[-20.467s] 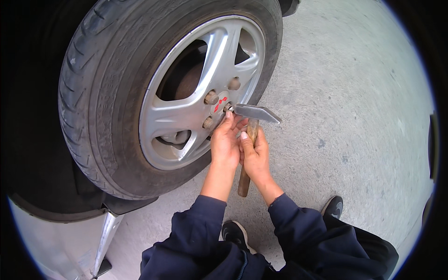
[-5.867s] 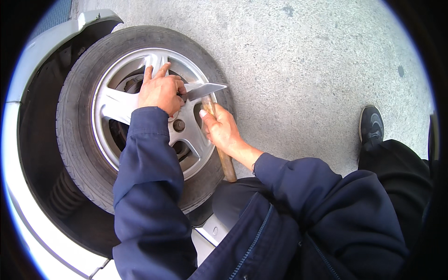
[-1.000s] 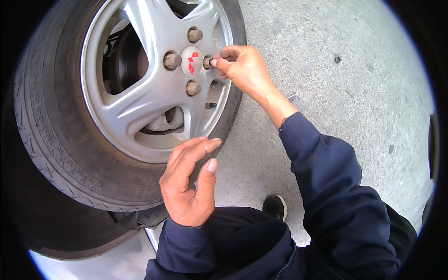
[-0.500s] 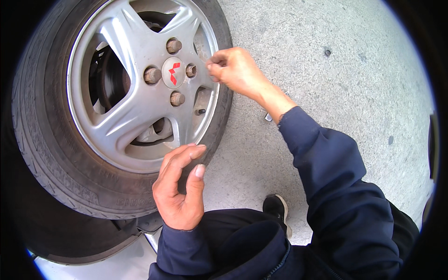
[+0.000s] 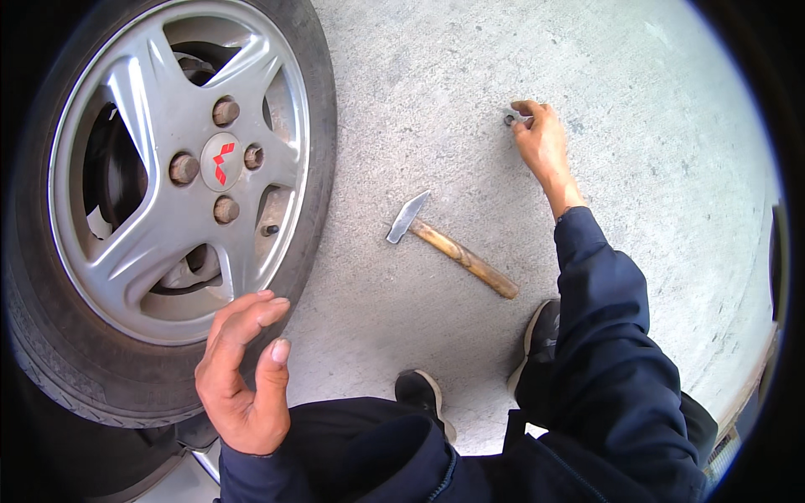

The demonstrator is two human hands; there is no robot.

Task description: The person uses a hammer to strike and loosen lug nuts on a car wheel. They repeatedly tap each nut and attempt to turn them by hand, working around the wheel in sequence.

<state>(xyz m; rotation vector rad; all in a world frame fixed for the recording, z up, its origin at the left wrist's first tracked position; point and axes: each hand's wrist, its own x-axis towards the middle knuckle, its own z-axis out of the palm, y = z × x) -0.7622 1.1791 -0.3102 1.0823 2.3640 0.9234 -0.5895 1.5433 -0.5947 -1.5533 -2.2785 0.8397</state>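
My right hand (image 5: 541, 142) reaches down to the concrete, thumb and forefinger apart around a small dark ring-shaped piece (image 5: 509, 120), perhaps a nut. Whether the fingertips touch it, I cannot tell. My left hand (image 5: 243, 369) is raised in front of the tyre (image 5: 172, 394) with curled fingers apart from the thumb, and nothing in it. Beside it is the silver alloy wheel (image 5: 126, 285), whose round centre cap (image 5: 220, 162) bears a red emblem. Rusty lug nuts surround the cap; the right one (image 5: 254, 156) looks smaller and rougher than the left one (image 5: 184, 168).
A hammer (image 5: 461, 256) with a wooden handle lies on the concrete floor (image 5: 654, 142) between the wheel and my right forearm. My dark shoes (image 5: 419, 392) are below it. Car bodywork (image 5: 180, 482) shows at the lower left.
My right hand has left the wheel's edge and moved right to the small ring-shaped piece on the floor. The view has swung right, uncovering the hammer. My left hand keeps its curled pose.
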